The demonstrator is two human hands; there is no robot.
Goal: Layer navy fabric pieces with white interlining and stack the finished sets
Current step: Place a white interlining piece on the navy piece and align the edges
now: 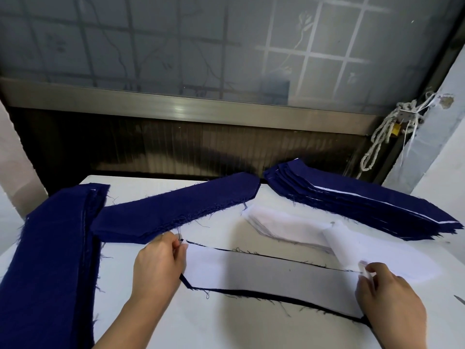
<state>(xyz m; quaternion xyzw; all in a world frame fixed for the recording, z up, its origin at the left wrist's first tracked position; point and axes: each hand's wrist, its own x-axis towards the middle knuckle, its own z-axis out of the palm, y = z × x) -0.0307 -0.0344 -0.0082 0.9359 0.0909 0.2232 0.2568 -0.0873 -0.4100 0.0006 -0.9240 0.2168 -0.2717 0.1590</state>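
Worktop (226,331): white and flat, carrying all the cloth; it runs back to a dark wall under a window.
Interlining (264,273): one white strip lying lengthwise across the near middle of the worktop, on top of a navy piece and stretched between the two hands.
Navy piece (251,295): under the interlining. It shows only as a thin dark rim with frayed threads along the near and far edges and at the pointed left end.
Left hand (161,263): at the left end of the set. Its grip is clamped, thumb and fingertips pinched together on the interlining's corner.
Right hand (388,295): at the right end, covering the navy piece there. Its grip is also closed, fingers curled and pinching the interlining's end.
Navy stack (176,210): a pile of navy pieces just behind the left hand, slanting away to the right and ending in a point. Its near end meets the left stack.
Left stack (50,260): a long navy pile along the worktop's left side, running toward the viewer.
Interlining stack (289,229): white pieces just behind the set, between the navy stack and the finished stack.
Finished stack (364,200): at the far right, navy layers fanned out with white edges showing between them.
Rope (382,139): pale knotted cord hanging at the right corner beside the window frame.
Window (226,46): frosted glass with a grid behind it.
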